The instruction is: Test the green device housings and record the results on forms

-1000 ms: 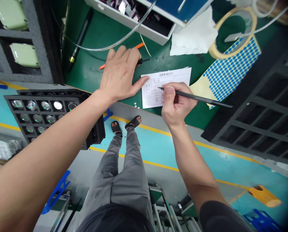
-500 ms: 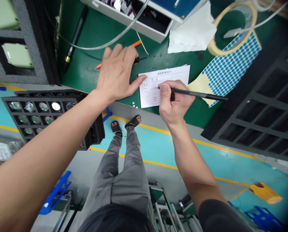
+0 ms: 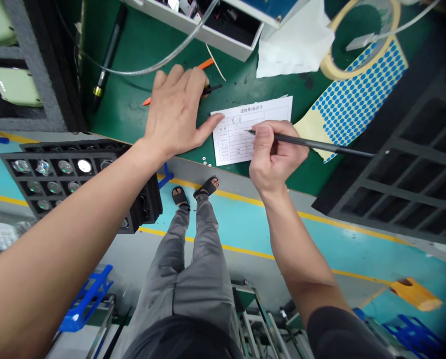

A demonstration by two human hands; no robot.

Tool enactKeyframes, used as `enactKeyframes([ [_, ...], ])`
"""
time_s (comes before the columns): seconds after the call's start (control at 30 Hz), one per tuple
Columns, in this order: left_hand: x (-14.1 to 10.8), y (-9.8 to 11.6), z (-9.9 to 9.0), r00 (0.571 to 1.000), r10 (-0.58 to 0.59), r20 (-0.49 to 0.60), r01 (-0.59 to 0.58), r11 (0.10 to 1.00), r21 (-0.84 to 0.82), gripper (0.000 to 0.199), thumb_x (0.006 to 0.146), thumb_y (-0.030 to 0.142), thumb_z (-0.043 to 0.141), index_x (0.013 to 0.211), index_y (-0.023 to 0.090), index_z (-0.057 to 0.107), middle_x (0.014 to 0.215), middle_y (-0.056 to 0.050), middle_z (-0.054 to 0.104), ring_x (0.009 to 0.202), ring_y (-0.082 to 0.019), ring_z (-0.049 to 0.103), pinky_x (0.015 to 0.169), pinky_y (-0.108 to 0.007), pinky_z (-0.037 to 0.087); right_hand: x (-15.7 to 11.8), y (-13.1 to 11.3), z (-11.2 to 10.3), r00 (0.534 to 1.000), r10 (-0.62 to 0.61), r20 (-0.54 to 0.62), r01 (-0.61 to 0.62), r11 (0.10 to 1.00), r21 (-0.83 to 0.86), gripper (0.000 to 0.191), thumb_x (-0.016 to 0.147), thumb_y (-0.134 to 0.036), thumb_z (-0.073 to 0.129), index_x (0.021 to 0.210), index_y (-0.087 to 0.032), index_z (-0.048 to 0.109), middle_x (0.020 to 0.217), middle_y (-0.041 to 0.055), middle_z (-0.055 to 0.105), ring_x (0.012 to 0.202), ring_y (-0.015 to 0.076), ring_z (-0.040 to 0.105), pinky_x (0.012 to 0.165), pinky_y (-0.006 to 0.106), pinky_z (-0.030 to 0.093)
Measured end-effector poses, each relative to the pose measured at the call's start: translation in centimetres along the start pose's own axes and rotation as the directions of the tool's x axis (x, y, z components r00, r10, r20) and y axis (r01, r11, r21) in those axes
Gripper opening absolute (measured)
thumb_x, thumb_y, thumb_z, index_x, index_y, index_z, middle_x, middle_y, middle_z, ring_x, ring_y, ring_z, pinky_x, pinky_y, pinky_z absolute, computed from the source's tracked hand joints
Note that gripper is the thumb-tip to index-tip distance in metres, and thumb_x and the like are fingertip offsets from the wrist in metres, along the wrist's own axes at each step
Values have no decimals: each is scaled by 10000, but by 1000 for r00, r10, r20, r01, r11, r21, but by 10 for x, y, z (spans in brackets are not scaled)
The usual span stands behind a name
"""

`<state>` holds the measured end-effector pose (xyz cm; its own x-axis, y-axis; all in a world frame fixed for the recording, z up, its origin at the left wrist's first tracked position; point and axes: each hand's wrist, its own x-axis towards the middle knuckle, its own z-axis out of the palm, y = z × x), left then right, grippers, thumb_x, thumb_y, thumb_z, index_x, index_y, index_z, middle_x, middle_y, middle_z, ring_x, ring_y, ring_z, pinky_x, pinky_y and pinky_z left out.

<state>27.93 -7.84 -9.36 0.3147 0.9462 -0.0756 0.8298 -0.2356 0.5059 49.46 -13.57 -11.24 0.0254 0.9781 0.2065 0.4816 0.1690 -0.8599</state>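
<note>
Right hand (image 3: 277,154) grips black pen (image 3: 320,145), tip at the printed card (image 3: 237,143); contact unclear. Left hand (image 3: 174,109) palm-down on green bench (image 3: 133,109), over an orange stick (image 3: 207,63), thumb at card's upper-left corner. Tape roll (image 3: 328,67) partly overlaps blue-dot sheet (image 3: 352,117), right of card. Black foam tray (image 3: 375,174) far right.

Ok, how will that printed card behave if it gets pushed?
The printed card looks thin, so it would probably flex rather than stay stiff. Lying flat, it seems likelier to slide than tip. With the thumb of the left hand over one corner, it might pivot there.
</note>
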Motion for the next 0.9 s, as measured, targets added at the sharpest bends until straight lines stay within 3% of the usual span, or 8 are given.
enactKeyframes([
  [0.17, 0, 2, -2, 1000, 6, -6, -6, 1000, 20, 330, 826, 591, 571, 1025, 329, 562, 907, -125, 609, 977, -425, 495, 800, -550, 287, -2, 2, 0, 999, 26, 33, -25, 999, -20, 340, 1048, -436, 418, 921, -212, 639, 819, 15, 605, 789, 155, 644, 775, 367, 544],
  [0.5, 1, 3, -3, 999, -24, 22, 23, 999, 28, 345, 820, 587, 569, 1042, 323, 565, 929, -133, 607, 1013, -433, 497, 816, -562, 298, -1, 2, 2, 1000, 0, 31, 2, 999, -53, 314, 1043, -414, 441, 925, -216, 654, 800, 11, 645, 743, 149, 649, 725, 349, 555],
  [0.77, -1, 1, -2, 1000, 26, -17, -25, 999, 30, 341, 845, 599, 551, 1053, 329, 549, 903, -122, 605, 981, -420, 502, 813, -563, 302, 1, -1, 1, 998, -67, 2, 67, 994, -90, 276, 1031, -331, 471, 888, -195, 664, 812, 12, 667, 757, 144, 658, 720, 339, 544],
  [0.9, -1, 1, -2, 1000, 21, -8, -21, 999, 35, 350, 845, 612, 564, 1038, 322, 539, 900, -115, 602, 970, -403, 497, 820, -562, 304, -1, 1, 1, 1000, -15, 2, 15, 997, -71, 299, 1043, -377, 445, 921, -202, 654, 812, 16, 648, 782, 153, 659, 747, 356, 551],
])
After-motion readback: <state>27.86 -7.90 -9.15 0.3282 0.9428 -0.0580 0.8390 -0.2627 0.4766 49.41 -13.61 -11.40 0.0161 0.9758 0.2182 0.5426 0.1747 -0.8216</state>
